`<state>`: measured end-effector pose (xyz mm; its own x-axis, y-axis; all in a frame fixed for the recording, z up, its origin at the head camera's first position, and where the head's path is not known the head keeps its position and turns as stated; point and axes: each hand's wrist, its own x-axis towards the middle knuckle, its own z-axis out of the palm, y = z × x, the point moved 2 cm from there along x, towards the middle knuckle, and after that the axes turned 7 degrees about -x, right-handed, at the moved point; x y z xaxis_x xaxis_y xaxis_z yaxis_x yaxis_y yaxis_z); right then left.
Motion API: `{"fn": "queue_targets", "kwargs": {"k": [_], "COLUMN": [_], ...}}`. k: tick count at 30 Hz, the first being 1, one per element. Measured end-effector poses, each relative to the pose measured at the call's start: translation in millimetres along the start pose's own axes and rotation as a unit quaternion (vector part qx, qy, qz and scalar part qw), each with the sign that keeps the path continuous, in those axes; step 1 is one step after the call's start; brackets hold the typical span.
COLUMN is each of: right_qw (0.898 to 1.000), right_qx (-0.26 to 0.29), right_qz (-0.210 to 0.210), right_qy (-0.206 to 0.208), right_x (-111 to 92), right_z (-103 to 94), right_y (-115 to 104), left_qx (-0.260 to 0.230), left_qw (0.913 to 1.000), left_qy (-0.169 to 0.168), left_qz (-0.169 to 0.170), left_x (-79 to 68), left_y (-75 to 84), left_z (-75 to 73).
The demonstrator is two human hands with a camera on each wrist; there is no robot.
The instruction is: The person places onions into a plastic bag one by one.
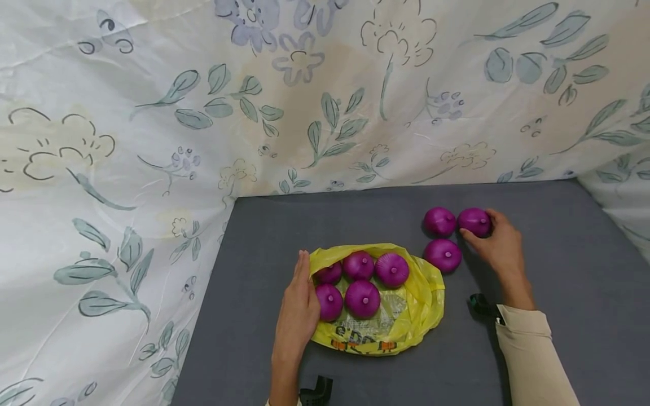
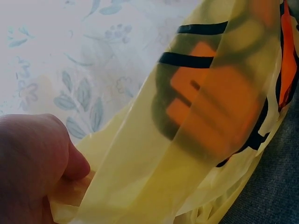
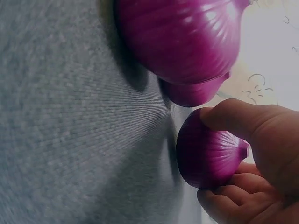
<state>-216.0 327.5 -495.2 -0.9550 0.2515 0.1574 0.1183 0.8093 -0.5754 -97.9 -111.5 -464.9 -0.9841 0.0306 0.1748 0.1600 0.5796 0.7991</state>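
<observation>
My right hand [image 1: 500, 248] grips a purple onion [image 1: 474, 221] at the back right, thumb on one side and fingers on the other. Two more onions rest beside it: one [image 1: 439, 221] to its left, another [image 1: 443, 256] nearer me. In the right wrist view the gripped onion [image 3: 205, 151] lies between thumb and fingers, stem end toward the palm. My left hand [image 1: 296, 313] holds the left edge of a yellow plastic bag [image 1: 429, 301], whose mouth is spread. Its thumb [image 2: 77, 163] lies over the plastic in the left wrist view. Several onions [image 1: 363, 299] sit inside the bag.
A dark grey tabletop [image 1: 238, 316] lies under everything. Behind it and at the sides hangs white cloth [image 1: 325, 73] with a flower and leaf print. Black wrist mounts [image 1: 316, 391] show by both forearms.
</observation>
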Motion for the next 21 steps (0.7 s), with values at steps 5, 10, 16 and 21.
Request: {"fn": "queue_targets", "kwargs": {"k": [5,10,16,21], "right_qw": [1.000,1.000,0.996,0.993], "right_qx": [0.005,0.019,0.076,0.102], "right_qz": [0.001,-0.001,-0.024,-0.049], "right_qy": [0.004,0.012,0.025,0.034], "right_x": [-5,-10,-19,-31], "right_z": [-11.3,-30.3,-53.4,-68.5], "right_y": [-8,-29,-59,-84], "left_qx": [-0.008,-0.015,-0.014,-0.015], "left_qw": [1.0000,0.9999,0.9999,0.9999], "left_qy": [-0.001,-0.003,-0.002,-0.001], "left_qz": [0.004,0.002,-0.001,-0.003], "left_x": [0.1,0.4,0.3,0.0], "left_y": [1.8,3.7,4.1,5.0], "left_z": [2.1,2.7,4.4,5.6]}}
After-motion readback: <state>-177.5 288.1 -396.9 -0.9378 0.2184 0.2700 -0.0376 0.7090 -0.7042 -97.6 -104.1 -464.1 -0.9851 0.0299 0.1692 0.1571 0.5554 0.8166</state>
